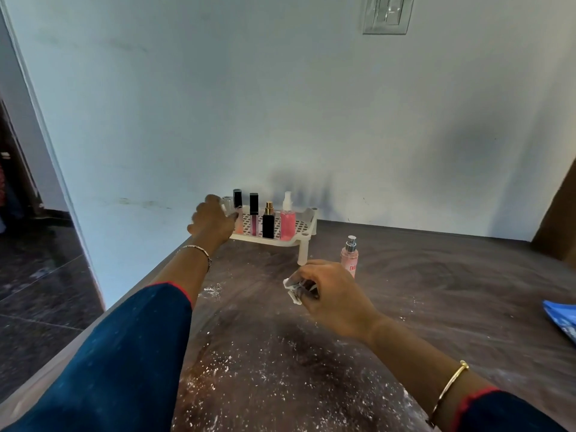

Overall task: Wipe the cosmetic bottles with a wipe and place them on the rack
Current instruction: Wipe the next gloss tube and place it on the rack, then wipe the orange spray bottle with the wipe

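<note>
Four cosmetic items stood upright on the white perforated rack (304, 226) against the wall: a black-capped tube of peach gloss (238, 210), a lip gloss with a square black cap (254, 217), a black perfume bottle with a gold collar (268, 222) and a pink spray bottle with a white pump (287, 216). The left hand (212, 220) was at the rack's left end, fingers curled at the peach tube, though whether they gripped it or had just let go could not be told. One pink mist bottle (349, 256) stood on the dark tabletop (436, 291), just beside the rack's front leg and not yet placed. The right hand (330, 293) hovered near it, fingers pinched shut on a crumpled white wipe (291, 289). White powder (249, 375) speckled the tabletop nearer the person, and a blue packet (562, 319) lay at the right edge. By this showing the task was mostly done; the mist bottle remained to be wiped and racked.
</note>
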A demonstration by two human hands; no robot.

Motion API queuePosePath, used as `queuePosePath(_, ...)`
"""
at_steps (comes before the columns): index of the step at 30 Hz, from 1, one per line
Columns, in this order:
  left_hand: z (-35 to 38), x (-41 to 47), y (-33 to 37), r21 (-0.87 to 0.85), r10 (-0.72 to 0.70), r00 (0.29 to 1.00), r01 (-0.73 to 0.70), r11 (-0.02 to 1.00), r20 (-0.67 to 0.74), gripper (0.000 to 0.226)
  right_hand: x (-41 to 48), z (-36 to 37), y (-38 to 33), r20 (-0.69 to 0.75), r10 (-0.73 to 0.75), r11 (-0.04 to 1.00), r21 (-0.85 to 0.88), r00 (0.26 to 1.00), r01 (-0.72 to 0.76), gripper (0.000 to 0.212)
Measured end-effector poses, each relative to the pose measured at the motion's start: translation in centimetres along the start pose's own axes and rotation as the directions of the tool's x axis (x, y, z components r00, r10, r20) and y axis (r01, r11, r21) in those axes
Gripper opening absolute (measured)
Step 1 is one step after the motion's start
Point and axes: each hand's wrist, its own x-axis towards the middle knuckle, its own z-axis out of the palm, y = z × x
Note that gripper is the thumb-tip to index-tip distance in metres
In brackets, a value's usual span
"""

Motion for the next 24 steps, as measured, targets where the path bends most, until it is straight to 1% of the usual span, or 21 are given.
queuePosePath(1,-0.2,-1.0,0.5,-0.005,0.008,0.996,-0.008,1.0,-0.091,0.051,-0.3,-0.2,-0.1,-0.003,0.009,1.0,0.005,1.0,-0.009,0.02)
queuePosePath(3,-0.4,-3.1,1.3,-0.007,0.07,0.962,-0.075,0.997,-0.266,0.044,-1.0,-0.6,-0.1,-0.009,0.025,1.0,0.005,1.0,-0.025,0.019)
queuePosePath(4,-0.4,-4.2,1.9,0.014,0.113,0.946,-0.114,0.993,-0.303,0.04,-1.5,-0.8,-0.1,-0.015,0.035,0.999,0.006,0.999,-0.035,0.019)
queuePosePath(5,-0.2,-5.2,2.4,0.037,0.145,0.941,-0.14,0.989,-0.307,0.035,-2.0,-1.0,0.0,-0.02,0.045,0.999,0.009,0.999,-0.045,0.019)
queuePosePath(6,0.1,-6.0,3.2,0.05,0.168,0.944,-0.16,0.986,-0.283,0.031,-2.5,-1.1,0.1,-0.024,0.055,0.998,0.01,0.998,-0.054,0.019)
queuePosePath(8,0.5,-7.7,5.3,0.043,0.211,0.959,-0.207,0.977,-0.187,0.022,-3.7,-1.6,0.2,-0.023,0.077,0.997,-0.006,0.997,-0.077,0.019)
queuePosePath(10,1.2,-9.1,7.5,-0.008,0.32,0.947,-0.32,0.947,-0.024,0.019,-4.8,-2.2,0.5,-0.01,0.101,0.995,-0.025,0.995,-0.101,0.018)
queuePosePath(12,2.0,-10.4,9.2,-0.092,0.464,0.872,-0.455,0.886,0.156,0.02,-5.6,-3.1,0.8,-0.019,0.121,0.992,-0.043,0.992,-0.122,0.018)
queuePosePath(13,2.2,-11.0,9.9,-0.076,0.509,0.835,-0.505,0.86,0.209,0.023,-5.9,-3.6,1.0,-0.029,0.132,0.99,-0.046,0.991,-0.133,0.018)
queuePosePath(14,2.3,-11.5,10.5,-0.017,0.53,0.811,-0.543,0.839,0.246,0.026,-6.1,-3.9,1.2,-0.04,0.141,0.989,-0.044,0.989,-0.143,0.019)
queuePosePath(15,2.4,-11.9,11.1,0.03,0.538,0.793,-0.569,0.822,0.284,0.029,-6.4,-4.4,1.4,-0.053,0.153,0.987,-0.04,0.987,-0.155,0.019)
queuePosePath(16,2.9,-12.3,11.7,0.039,0.541,0.778,-0.581,0.813,0.321,0.03,-6.8,-5.0,1.6,-0.064,0.164,0.985,-0.036,0.984,-0.166,0.02)
queuePosePath(18,3.7,-12.5,12.3,0.018,0.526,0.769,-0.57,0.822,0.364,0.028,-7.7,-5.9,2.0,-0.086,0.177,0.983,-0.031,0.98,-0.181,0.023)
queuePosePath(21,5.2,-11.9,12.1,-0.048,0.503,0.782,-0.525,0.85,0.369,0.015,-8.9,-7.1,2.9,-0.124,0.177,0.982,-0.04,0.976,-0.183,0.025)
queuePosePath(23,5.3,-12.2,12.1,-0.02,0.479,0.798,-0.507,0.862,0.366,0.009,-9.6,-7.8,3.4,-0.14,0.192,0.979,-0.046,0.971,-0.2,0.024)
queuePosePath(24,5.4,-12.6,12.1,-0.002,0.475,0.812,-0.504,0.863,0.34,0.008,-10.0,-8.2,3.5,-0.15,0.203,0.976,-0.053,0.968,-0.213,0.024)
